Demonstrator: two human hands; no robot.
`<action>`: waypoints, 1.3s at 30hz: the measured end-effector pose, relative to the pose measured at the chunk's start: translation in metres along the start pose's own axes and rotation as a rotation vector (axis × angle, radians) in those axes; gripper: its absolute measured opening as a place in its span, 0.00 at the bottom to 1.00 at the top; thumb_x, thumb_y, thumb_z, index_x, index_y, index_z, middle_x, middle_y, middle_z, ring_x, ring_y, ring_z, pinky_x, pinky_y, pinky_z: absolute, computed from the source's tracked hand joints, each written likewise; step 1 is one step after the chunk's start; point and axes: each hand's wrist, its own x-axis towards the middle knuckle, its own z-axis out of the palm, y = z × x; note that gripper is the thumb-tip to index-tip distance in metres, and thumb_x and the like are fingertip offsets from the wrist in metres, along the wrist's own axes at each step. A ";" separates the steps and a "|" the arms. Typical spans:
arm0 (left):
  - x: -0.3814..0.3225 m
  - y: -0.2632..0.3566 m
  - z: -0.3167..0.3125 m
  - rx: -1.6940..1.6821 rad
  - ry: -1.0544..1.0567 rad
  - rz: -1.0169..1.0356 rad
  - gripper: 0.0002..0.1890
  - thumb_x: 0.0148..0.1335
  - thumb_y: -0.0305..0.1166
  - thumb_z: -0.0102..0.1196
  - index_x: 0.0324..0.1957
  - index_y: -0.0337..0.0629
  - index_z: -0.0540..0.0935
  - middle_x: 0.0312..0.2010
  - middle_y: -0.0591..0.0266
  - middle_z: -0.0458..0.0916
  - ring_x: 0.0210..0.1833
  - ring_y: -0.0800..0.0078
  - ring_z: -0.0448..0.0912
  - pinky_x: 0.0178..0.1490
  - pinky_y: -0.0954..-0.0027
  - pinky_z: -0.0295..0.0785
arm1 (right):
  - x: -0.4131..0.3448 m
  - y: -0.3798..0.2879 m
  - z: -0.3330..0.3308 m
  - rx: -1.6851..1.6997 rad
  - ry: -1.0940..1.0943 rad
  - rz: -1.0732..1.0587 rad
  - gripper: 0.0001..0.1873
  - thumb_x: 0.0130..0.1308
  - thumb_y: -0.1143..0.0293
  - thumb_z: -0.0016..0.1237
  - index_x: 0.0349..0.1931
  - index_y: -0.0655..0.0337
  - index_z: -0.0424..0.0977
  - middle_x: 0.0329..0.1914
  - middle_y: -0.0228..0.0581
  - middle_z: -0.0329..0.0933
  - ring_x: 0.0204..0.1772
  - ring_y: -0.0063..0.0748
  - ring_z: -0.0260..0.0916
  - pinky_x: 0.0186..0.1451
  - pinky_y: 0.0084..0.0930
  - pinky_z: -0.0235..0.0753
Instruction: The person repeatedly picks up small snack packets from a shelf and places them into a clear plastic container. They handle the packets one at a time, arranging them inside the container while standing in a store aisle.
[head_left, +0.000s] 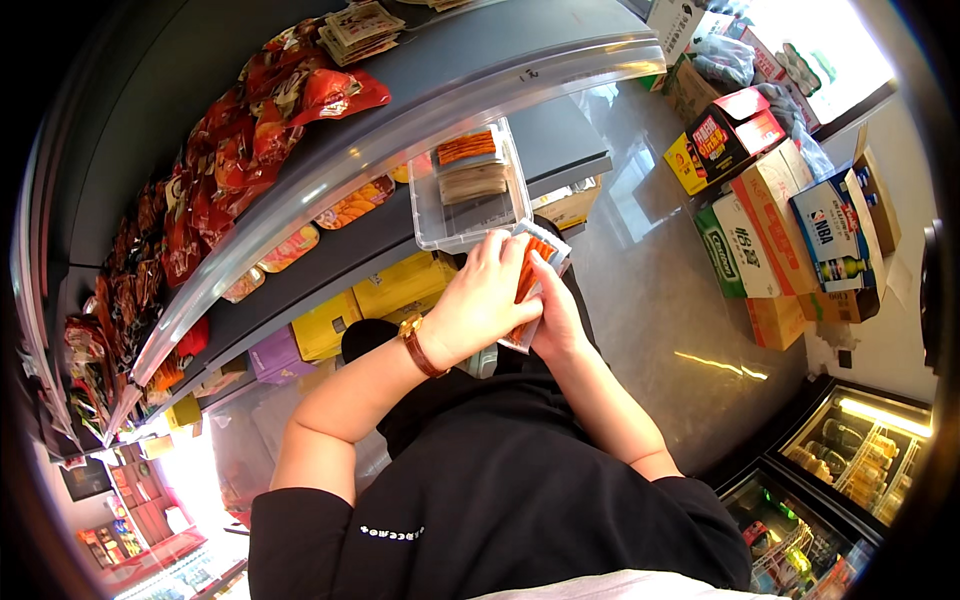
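Observation:
A small stack of flat clear snack packets (541, 246) with orange-red strips inside is held between both hands. My left hand (487, 289), with a watch on a brown strap (421, 349) at its wrist, lies over the left side of the stack. On the other side, my right hand (559, 315) grips the packets, thumb along their face. Just beyond my fingers is a clear plastic bin (430, 232). Similar packets (471, 180) lie stacked in its far part, the top one showing orange-red strips.
Red vacuum-packed snacks (247, 142) fill the upper shelf behind a clear plastic front strip (330, 187). Below are packaged foods (356, 204) and yellow boxes (397, 285). Cardboard cartons (772, 217) stand on the floor at right, near glass-fronted drink coolers (847, 450).

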 end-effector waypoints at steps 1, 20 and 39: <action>0.002 -0.001 0.000 0.024 -0.025 -0.008 0.37 0.51 0.38 0.61 0.61 0.32 0.61 0.55 0.43 0.64 0.61 0.46 0.64 0.63 0.55 0.63 | 0.000 0.000 0.000 -0.013 0.000 0.000 0.21 0.70 0.59 0.44 0.60 0.55 0.62 0.53 0.37 0.72 0.55 0.28 0.71 0.56 0.30 0.72; 0.073 -0.087 -0.011 0.152 0.359 0.123 0.29 0.55 0.35 0.58 0.58 0.37 0.66 0.58 0.44 0.67 0.61 0.49 0.68 0.64 0.59 0.64 | 0.009 -0.017 0.001 0.211 -0.017 0.087 0.26 0.66 0.59 0.49 0.63 0.50 0.61 0.56 0.42 0.65 0.43 0.27 0.66 0.39 0.22 0.71; 0.048 -0.044 -0.012 -0.126 0.360 0.165 0.17 0.61 0.31 0.56 0.50 0.35 0.73 0.45 0.50 0.75 0.50 0.55 0.75 0.54 0.62 0.70 | 0.015 -0.021 0.001 0.296 -0.020 -0.172 0.28 0.69 0.53 0.40 0.66 0.52 0.55 0.66 0.44 0.61 0.70 0.38 0.56 0.70 0.46 0.59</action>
